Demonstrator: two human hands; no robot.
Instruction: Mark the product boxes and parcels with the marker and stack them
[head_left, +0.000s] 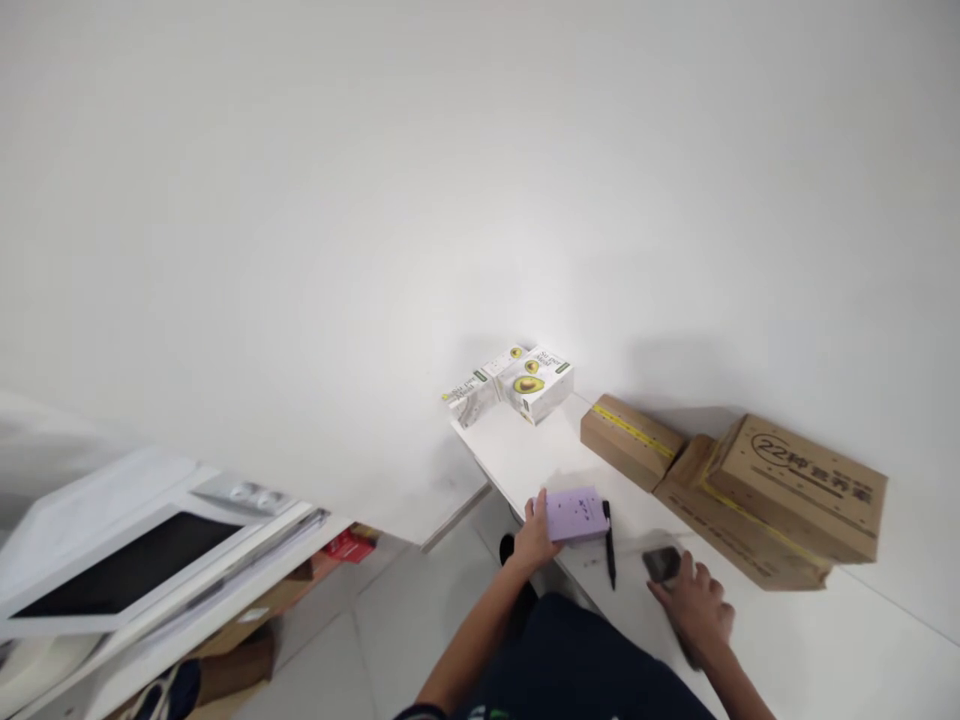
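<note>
My left hand (534,540) is closed on the left end of a small purple box (576,514) with dark print on top. The box is at the table's front edge. Against its right end lies a black marker pen (610,555), pointing toward me. Further right, my right hand (697,605) is wrapped over a dark, flat, phone-like object (661,565). One end of it shows beyond the thumb, and a dark edge appears below the palm. Slight blur hides its details.
White boxes with avocado pictures (541,385) stand in the back corner. Brown cardboard boxes (802,485), some with yellow strips, line the wall along the white table (525,455). At far left a white microwave (135,540) sits above a shelf of cartons.
</note>
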